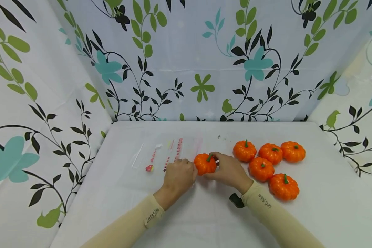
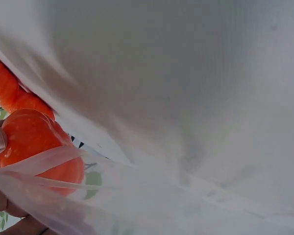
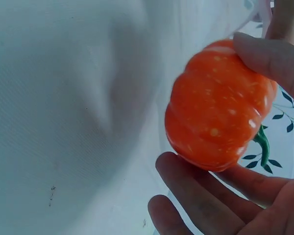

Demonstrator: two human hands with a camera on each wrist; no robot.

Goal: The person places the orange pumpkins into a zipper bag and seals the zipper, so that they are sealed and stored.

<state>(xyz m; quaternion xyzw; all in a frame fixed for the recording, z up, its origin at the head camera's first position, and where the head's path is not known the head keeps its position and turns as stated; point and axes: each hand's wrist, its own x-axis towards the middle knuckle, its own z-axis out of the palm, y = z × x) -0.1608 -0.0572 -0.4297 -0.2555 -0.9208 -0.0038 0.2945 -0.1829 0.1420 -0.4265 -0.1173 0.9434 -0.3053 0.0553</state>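
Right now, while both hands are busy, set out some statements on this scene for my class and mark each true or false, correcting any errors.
1. The right hand holds an orange pumpkin. True.
2. Three loose pumpkins lie on the table. False: five loose pumpkins lie on the table.
3. The held pumpkin has a green stem. True.
4. The left hand holds a second pumpkin. False: the left hand grips a clear plastic bag.
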